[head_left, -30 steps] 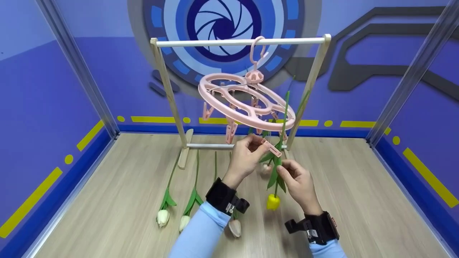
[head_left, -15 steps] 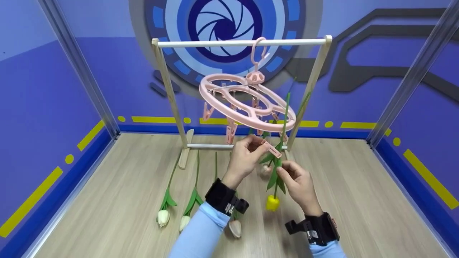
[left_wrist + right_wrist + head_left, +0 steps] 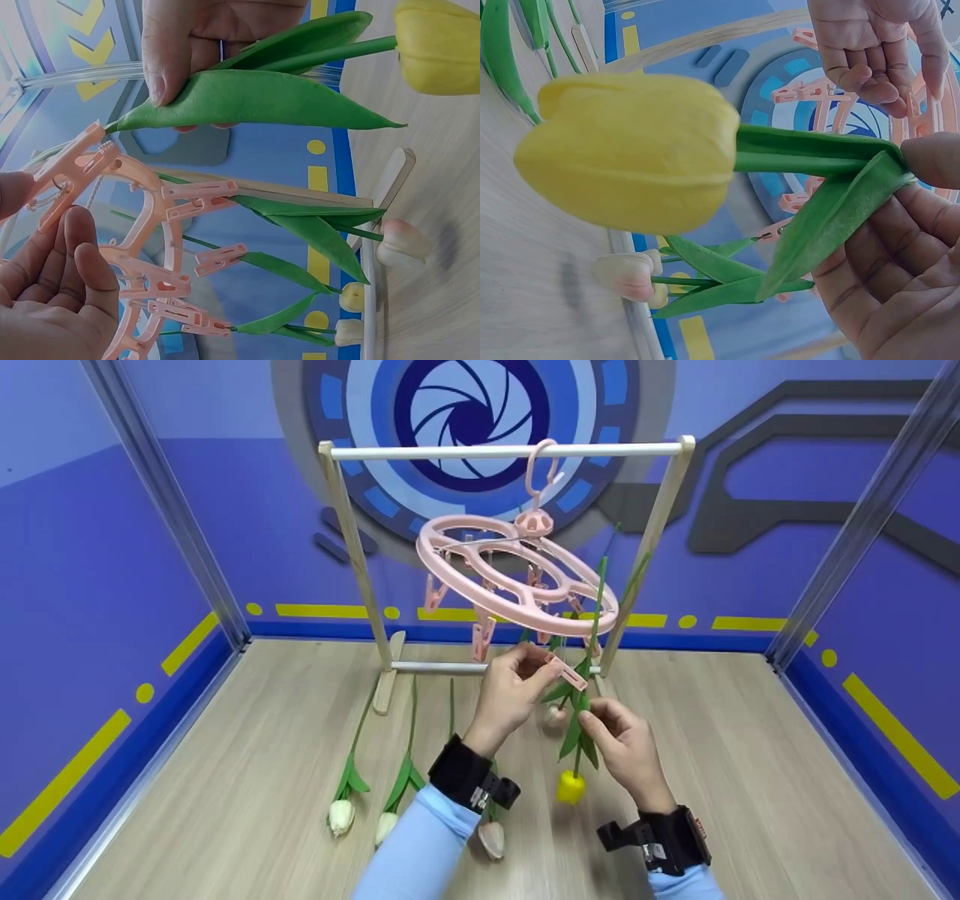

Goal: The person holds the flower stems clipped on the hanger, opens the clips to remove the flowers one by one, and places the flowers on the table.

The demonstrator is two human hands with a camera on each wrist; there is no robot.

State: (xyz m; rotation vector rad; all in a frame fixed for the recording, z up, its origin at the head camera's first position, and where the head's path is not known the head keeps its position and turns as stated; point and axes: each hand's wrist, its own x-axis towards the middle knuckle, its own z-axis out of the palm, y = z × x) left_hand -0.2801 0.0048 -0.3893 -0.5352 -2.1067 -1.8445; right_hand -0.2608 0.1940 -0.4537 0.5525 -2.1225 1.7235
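My left hand pinches a pink clothespin that hangs from the round pink clip hanger. In the left wrist view the clothespin's tip meets the stem at the upper end of a green leaf. With thumb and fingers, my right hand holds that yellow tulip by its leaves and stem, flower down, its stem rising past the hanger's rim. Behind it, a pale pink tulip and smaller tulips hang upside down from other clothespins.
A wooden rack with a white top bar carries the hanger by its hook. On the table lie a white tulip, another white tulip partly under the left sleeve, and a pale tulip. Blue printed walls enclose the table.
Both hands keep their grips in nearly the same place. The yellow tulip's flower has sunk very slightly; the whole head view has shifted a little.
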